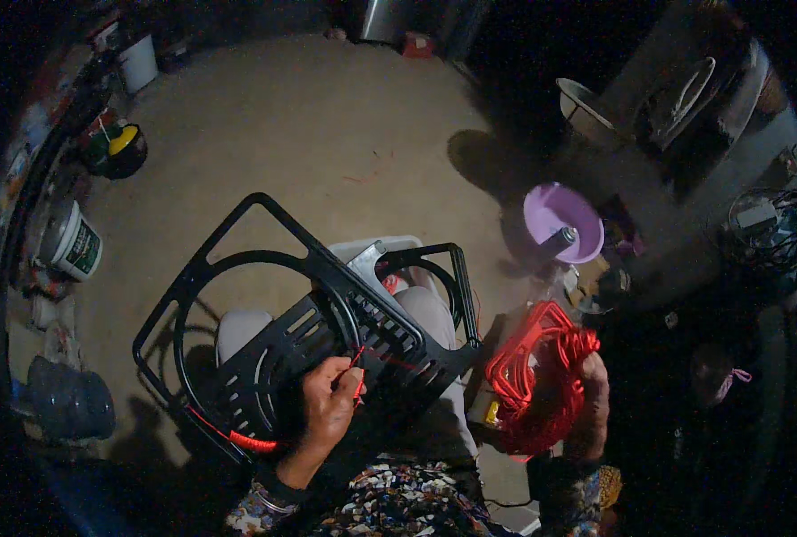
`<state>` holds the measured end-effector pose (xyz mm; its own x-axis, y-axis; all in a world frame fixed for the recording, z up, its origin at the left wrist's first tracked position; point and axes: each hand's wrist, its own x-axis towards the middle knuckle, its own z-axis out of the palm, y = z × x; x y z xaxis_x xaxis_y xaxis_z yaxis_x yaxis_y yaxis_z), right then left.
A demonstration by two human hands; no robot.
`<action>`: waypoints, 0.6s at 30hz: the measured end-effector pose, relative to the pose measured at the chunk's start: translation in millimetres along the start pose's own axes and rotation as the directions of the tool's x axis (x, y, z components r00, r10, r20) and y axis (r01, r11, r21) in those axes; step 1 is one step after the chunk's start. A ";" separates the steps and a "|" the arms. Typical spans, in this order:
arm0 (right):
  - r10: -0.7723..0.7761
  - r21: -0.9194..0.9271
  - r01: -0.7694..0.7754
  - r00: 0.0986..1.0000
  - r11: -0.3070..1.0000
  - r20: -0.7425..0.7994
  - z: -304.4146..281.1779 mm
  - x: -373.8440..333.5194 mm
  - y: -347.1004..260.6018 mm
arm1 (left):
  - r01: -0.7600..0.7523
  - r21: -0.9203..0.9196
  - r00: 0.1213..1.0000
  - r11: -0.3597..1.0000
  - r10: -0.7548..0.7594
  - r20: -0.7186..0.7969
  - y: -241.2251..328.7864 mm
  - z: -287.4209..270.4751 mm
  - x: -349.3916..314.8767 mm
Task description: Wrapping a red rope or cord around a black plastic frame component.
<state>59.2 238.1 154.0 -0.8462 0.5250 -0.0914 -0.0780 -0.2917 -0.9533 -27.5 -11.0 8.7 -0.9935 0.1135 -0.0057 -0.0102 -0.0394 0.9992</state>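
A tan floor (282, 125) spreads beneath everything. Over the person's lap lies a black slotted frame (313, 255), tilted, with a large ring inside its angular outer rim; a second ringed section shows beyond it to the right. At the person's right side is a thick hank of red cord (533, 362), its loops bunched together. A bluish plastic water jug (72, 398) lies at the far left.

The right hand (593, 385) bends against the hank's right side; its fingertips are hidden, so I cannot tell whether they close on it. The left hand (327, 403) is over the black slotted frame, thumb and forefinger pressed together, pinching a red strand (358, 380) beside the ring.

Beyond the hank sits a purple basin (546, 210) with a dark cylindrical can (559, 240) in it. Smallest, a tight red wrapping (254, 443) encircles the frame's lower left rim.
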 end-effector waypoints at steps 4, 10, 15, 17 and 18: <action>0.089 -0.159 -0.093 0.995 0.983 -0.035 -56.1 0.4 17.9 | 0.106 -0.077 0.994 0.991 -0.107 -0.005 3.1 5.5 -4.1; 0.229 -0.578 -0.163 0.972 0.800 0.043 -46.0 6.4 39.7 | 0.307 -0.099 0.951 0.946 -0.302 0.069 9.9 -5.0 2.6; 0.220 -0.570 -0.148 0.974 0.808 0.060 -27.9 10.8 34.1 | 0.363 -0.104 0.930 0.926 -0.352 0.108 10.5 -5.5 1.0; 0.190 -0.550 -0.145 0.981 0.823 0.026 -32.7 12.2 40.1 | 0.382 -0.162 0.920 0.910 -0.359 0.154 12.9 -4.6 0.1; 0.190 -0.551 -0.144 0.981 0.822 0.026 -35.2 12.7 40.8 | 0.383 -0.164 0.920 0.909 -0.360 0.155 13.3 -5.9 -0.1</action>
<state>63.8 261.0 103.9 -0.8589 0.4392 -0.2633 0.3488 0.1253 -0.9288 -28.2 -17.5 21.8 -0.8929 0.2726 -0.3583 -0.4084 -0.1555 0.8994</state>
